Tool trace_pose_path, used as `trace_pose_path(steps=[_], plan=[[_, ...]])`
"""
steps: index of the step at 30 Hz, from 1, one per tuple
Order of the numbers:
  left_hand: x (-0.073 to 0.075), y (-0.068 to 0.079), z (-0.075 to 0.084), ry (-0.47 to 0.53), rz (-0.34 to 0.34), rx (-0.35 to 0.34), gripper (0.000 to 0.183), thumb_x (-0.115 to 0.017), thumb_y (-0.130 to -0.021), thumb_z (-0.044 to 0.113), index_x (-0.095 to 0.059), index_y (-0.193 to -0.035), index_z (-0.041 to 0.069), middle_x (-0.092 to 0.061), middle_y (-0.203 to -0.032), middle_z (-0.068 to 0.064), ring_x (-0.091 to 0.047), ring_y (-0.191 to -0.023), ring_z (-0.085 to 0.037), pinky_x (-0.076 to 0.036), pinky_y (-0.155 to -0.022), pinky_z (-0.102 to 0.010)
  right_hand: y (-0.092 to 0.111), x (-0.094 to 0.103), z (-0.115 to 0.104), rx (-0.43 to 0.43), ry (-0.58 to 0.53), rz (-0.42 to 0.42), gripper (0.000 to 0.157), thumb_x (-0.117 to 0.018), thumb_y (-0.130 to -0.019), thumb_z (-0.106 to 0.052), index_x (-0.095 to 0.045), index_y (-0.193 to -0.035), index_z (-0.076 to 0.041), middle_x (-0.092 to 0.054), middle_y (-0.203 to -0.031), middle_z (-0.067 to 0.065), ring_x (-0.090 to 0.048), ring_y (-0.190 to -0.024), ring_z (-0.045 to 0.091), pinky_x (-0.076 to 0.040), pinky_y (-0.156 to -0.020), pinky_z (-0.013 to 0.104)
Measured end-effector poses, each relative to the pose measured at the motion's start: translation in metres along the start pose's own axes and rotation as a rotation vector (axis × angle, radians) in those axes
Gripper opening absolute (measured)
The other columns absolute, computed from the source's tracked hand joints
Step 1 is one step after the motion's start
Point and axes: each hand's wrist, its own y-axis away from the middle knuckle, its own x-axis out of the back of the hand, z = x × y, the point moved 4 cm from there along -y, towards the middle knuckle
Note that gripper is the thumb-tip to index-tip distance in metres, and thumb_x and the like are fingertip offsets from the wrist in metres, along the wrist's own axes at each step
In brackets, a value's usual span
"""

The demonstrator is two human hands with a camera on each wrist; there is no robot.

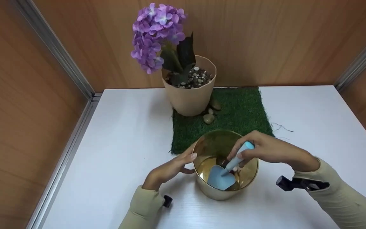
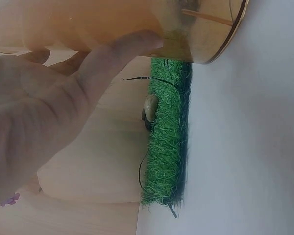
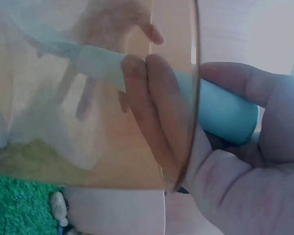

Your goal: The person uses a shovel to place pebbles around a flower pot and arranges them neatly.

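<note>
A see-through amber pot (image 1: 248, 187) stands on the white table, just in front of the grass mat. My left hand (image 1: 172, 168) rests on its left side, the thumb near the rim; in the left wrist view a straight finger (image 2: 132, 46) lies along the outer wall. With my right hand (image 1: 262, 148) I grip the handle of a small light-blue garden trowel (image 1: 221, 178). The handle (image 3: 230, 110) crosses the rim in the right wrist view, fingers inside the pot. Its blade points down inside. Beside the blade are dark and pale bits, too hidden to identify.
Behind the pot, a green grass mat (image 1: 240, 105) carries several stones (image 1: 208, 119) and part of a beige flowerpot (image 1: 189, 100) with purple flowers (image 1: 157, 31). Wooden panels (image 1: 265, 41) border the white table (image 1: 129, 127) at the back and sides.
</note>
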Motion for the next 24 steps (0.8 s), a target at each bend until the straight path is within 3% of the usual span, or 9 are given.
trace_pose_path(steps=[4, 12, 17, 24], plan=[[0.000, 0.000, 0.001, 0.003, -0.004, -0.002, 0.051, -0.031, -0.097, 0.047, -0.007, -0.143, 0.052, -0.003, -0.149, 0.023, -0.012, -0.138, -0.016, -0.043, -0.092, -0.044, 0.005, 0.005, 0.000, 0.015, -0.071, 0.010, 0.020, -0.052, -0.091, 0.002, -0.066, -0.105, 0.005, -0.063, -0.110, 0.020, -0.060, -0.098, 0.037, -0.052, -0.075, 0.044], [0.000, 0.000, 0.000, 0.002, -0.007, -0.003, 0.052, -0.030, -0.098, 0.043, -0.007, -0.145, 0.048, -0.001, -0.151, 0.018, -0.013, -0.138, -0.017, -0.043, -0.091, -0.043, 0.017, 0.018, 0.001, 0.004, -0.103, 0.073, 0.021, -0.052, -0.092, -0.002, -0.066, -0.106, 0.006, -0.060, -0.112, 0.025, -0.063, -0.090, 0.039, -0.052, -0.076, 0.045], [0.000, 0.000, 0.000, -0.007, -0.006, -0.005, 0.053, -0.031, -0.098, 0.046, -0.007, -0.145, 0.047, -0.001, -0.151, 0.017, -0.013, -0.138, -0.018, -0.043, -0.091, -0.043, 0.023, 0.026, 0.006, -0.004, -0.158, 0.090, 0.022, -0.050, -0.094, -0.003, -0.064, -0.107, 0.008, -0.059, -0.114, 0.027, -0.061, -0.095, 0.040, -0.051, -0.078, 0.046], [0.000, 0.000, 0.001, -0.016, 0.005, 0.000, 0.051, -0.030, -0.098, 0.045, -0.008, -0.143, 0.051, -0.004, -0.150, 0.022, -0.015, -0.137, -0.017, -0.044, -0.090, -0.044, 0.028, 0.029, 0.010, 0.060, -0.236, 0.088, 0.024, -0.047, -0.094, 0.000, -0.059, -0.109, 0.014, -0.058, -0.112, 0.030, -0.063, -0.091, 0.037, -0.051, -0.078, 0.044]])
